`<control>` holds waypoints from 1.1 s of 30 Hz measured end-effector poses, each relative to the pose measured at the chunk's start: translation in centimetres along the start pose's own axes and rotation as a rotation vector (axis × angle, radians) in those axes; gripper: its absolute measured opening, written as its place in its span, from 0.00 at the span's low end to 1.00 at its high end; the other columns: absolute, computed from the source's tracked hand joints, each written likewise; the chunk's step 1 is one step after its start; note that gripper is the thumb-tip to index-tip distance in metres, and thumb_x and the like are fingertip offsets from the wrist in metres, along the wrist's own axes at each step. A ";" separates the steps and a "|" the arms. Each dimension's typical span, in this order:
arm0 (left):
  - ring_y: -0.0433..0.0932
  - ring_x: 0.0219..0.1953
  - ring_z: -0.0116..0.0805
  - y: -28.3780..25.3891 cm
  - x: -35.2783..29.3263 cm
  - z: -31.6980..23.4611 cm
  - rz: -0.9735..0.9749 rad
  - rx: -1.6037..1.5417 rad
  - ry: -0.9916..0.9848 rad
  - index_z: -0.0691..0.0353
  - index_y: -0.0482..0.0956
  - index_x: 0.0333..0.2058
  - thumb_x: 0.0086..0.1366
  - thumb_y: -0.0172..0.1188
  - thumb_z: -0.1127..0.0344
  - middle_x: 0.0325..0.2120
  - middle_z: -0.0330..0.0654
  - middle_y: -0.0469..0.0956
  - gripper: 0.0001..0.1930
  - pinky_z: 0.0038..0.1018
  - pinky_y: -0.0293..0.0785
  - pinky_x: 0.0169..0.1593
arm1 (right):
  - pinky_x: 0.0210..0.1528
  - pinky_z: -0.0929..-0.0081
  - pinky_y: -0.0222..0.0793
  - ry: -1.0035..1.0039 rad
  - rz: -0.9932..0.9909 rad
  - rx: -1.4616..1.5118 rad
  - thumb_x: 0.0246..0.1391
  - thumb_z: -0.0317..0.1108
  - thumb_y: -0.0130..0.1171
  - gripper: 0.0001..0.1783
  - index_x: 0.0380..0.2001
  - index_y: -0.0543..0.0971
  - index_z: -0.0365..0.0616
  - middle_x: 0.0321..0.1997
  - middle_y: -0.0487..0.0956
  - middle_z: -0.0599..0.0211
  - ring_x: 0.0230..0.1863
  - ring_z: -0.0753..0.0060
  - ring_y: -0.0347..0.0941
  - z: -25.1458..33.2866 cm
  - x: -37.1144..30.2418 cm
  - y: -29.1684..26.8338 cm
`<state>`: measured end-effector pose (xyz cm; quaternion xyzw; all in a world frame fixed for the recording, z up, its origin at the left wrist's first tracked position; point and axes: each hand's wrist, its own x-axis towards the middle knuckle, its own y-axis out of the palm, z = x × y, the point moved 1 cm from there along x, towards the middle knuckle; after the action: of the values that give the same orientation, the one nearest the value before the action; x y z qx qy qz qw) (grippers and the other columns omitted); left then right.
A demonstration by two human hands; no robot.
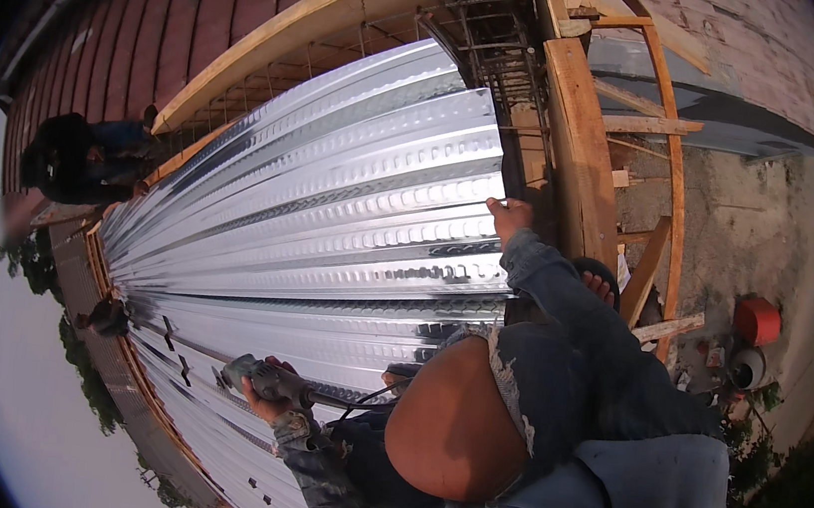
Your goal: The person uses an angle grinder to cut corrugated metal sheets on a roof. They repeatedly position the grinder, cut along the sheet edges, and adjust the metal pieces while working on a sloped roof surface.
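My left hand (267, 407) is wrapped around a grey corded power tool (284, 383) that looks like an angle grinder. It is held just above the ribbed metal sheets; its working end is too dark to make out. Farther right, my right hand (510, 216) pinches the near edge of a shiny corrugated metal sheet (365, 179), thumb and fingers closed on it. This sheet lies among other overlapping silver sheets that run away to the far left. Between my hands, my bent knee (458, 420) shows through torn jeans.
A thick timber beam (580, 143) and a rebar cage (500, 54) border the sheets. Right of them is a drop to the ground, with a red container (757, 321). One person (66, 160) crouches at the far-left edge; another (107, 317) is at the sheets' far end.
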<state>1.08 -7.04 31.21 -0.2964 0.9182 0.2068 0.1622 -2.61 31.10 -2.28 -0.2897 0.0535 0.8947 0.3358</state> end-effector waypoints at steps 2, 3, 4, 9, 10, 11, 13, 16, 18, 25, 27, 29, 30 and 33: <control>0.78 0.37 0.41 2.3 -1.2 0.6 -0.078 0.038 0.030 0.60 0.71 0.44 0.53 0.62 0.50 0.35 0.45 0.77 0.24 0.37 0.76 0.42 | 0.34 0.64 0.67 0.056 0.017 -0.079 0.47 0.43 0.63 0.22 0.25 0.77 0.28 0.24 0.78 0.47 0.28 0.63 0.75 -0.1 0.7 -0.7; 0.78 0.37 0.41 2.3 -0.2 0.9 -0.001 0.019 -0.005 0.60 0.72 0.44 0.54 0.61 0.50 0.35 0.46 0.78 0.24 0.37 0.76 0.43 | 0.35 0.64 0.67 0.054 0.025 -0.114 0.47 0.42 0.63 0.21 0.25 0.77 0.28 0.24 0.78 0.47 0.28 0.63 0.75 0.3 2.0 -0.8; 0.78 0.36 0.41 1.8 -0.1 0.7 0.025 0.033 -0.011 0.59 0.72 0.44 0.55 0.60 0.50 0.36 0.46 0.78 0.23 0.37 0.76 0.43 | 0.34 0.64 0.67 0.003 -0.020 -0.012 0.46 0.41 0.64 0.20 0.26 0.78 0.28 0.23 0.78 0.48 0.28 0.64 0.75 0.0 1.3 -0.9; 0.78 0.38 0.41 1.4 -0.7 0.7 0.056 0.018 -0.060 0.57 0.71 0.46 0.56 0.58 0.50 0.37 0.45 0.78 0.24 0.40 0.75 0.44 | 0.38 0.65 0.69 0.046 0.014 -0.038 0.44 0.43 0.65 0.23 0.30 0.79 0.28 0.29 0.79 0.45 0.33 0.60 0.77 -0.6 0.2 -0.8; 0.78 0.40 0.41 1.6 -0.4 0.8 0.070 0.011 -0.087 0.57 0.69 0.48 0.57 0.58 0.49 0.37 0.46 0.77 0.24 0.40 0.75 0.44 | 0.38 0.65 0.69 -0.006 -0.037 -0.043 0.43 0.43 0.65 0.23 0.30 0.79 0.28 0.29 0.79 0.44 0.34 0.59 0.77 -1.3 1.5 -0.7; 0.77 0.41 0.42 1.9 0.0 0.8 0.085 0.004 -0.114 0.57 0.68 0.49 0.58 0.57 0.48 0.38 0.46 0.76 0.25 0.41 0.75 0.44 | 0.39 0.65 0.69 -0.057 -0.088 -0.049 0.43 0.43 0.66 0.23 0.29 0.79 0.28 0.29 0.78 0.43 0.34 0.58 0.77 -2.0 2.3 -0.9; 0.77 0.43 0.42 1.7 0.2 1.2 0.136 -0.018 -0.141 0.56 0.67 0.51 0.59 0.56 0.48 0.39 0.47 0.76 0.26 0.41 0.75 0.44 | 0.39 0.65 0.70 -0.062 -0.007 -0.159 0.42 0.43 0.66 0.23 0.27 0.78 0.28 0.27 0.78 0.43 0.33 0.58 0.77 -2.1 1.2 -0.9; 0.76 0.44 0.41 2.0 -0.4 1.6 0.229 -0.029 -0.119 0.57 0.67 0.51 0.60 0.55 0.49 0.39 0.47 0.76 0.25 0.40 0.75 0.45 | 0.36 0.64 0.68 -0.002 0.104 -0.170 0.42 0.42 0.66 0.23 0.26 0.77 0.27 0.26 0.77 0.45 0.32 0.61 0.76 1.5 0.4 -1.0; 0.76 0.43 0.40 2.5 -0.5 1.8 0.141 -0.006 -0.145 0.57 0.67 0.51 0.61 0.54 0.50 0.40 0.47 0.76 0.24 0.39 0.74 0.46 | 0.31 0.64 0.67 -0.008 0.026 -0.114 0.42 0.41 0.66 0.21 0.24 0.77 0.28 0.22 0.77 0.50 0.26 0.63 0.74 0.7 0.6 -1.8; 0.76 0.44 0.41 3.7 -1.1 1.9 0.178 -0.073 -0.130 0.62 0.67 0.51 0.61 0.54 0.52 0.41 0.47 0.75 0.25 0.39 0.73 0.48 | 0.26 0.68 0.63 -0.063 -0.004 -0.043 0.42 0.38 0.68 0.17 0.21 0.77 0.32 0.19 0.75 0.66 0.23 0.76 0.66 4.3 -0.6 -1.0; 0.76 0.44 0.41 4.3 -1.6 1.9 0.120 -0.037 -0.124 0.63 0.66 0.51 0.61 0.54 0.51 0.40 0.48 0.75 0.26 0.39 0.73 0.48 | 0.22 0.70 0.58 -0.006 0.044 0.016 0.41 0.35 0.68 0.15 0.16 0.74 0.35 0.16 0.70 0.73 0.20 0.81 0.60 1.9 1.2 -1.1; 0.76 0.44 0.41 4.6 -1.7 1.9 0.062 -0.012 -0.132 0.63 0.66 0.51 0.61 0.54 0.50 0.40 0.48 0.75 0.26 0.39 0.73 0.48 | 0.21 0.71 0.57 0.089 0.099 0.049 0.40 0.34 0.68 0.14 0.16 0.75 0.36 0.16 0.69 0.74 0.19 0.82 0.59 0.8 2.5 -1.5; 0.76 0.44 0.41 4.5 -1.4 2.0 0.045 0.040 -0.104 0.63 0.65 0.51 0.61 0.54 0.51 0.40 0.49 0.75 0.26 0.39 0.74 0.47 | 0.20 0.74 0.58 -0.026 0.108 0.008 0.41 0.32 0.67 0.10 0.19 0.78 0.36 0.17 0.72 0.73 0.18 0.82 0.62 1.0 2.8 -1.4; 0.76 0.44 0.41 3.1 -2.0 1.9 0.128 -0.019 -0.118 0.64 0.65 0.51 0.61 0.54 0.52 0.41 0.49 0.74 0.25 0.38 0.74 0.47 | 0.19 0.77 0.57 0.024 0.044 0.247 0.42 0.31 0.67 0.09 0.20 0.79 0.35 0.17 0.73 0.74 0.17 0.82 0.62 1.8 0.9 -0.9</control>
<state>1.01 -2.90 31.31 -0.2259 0.9221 0.2428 0.1995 -3.50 32.81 -1.25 -0.2556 0.1737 0.8849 0.3486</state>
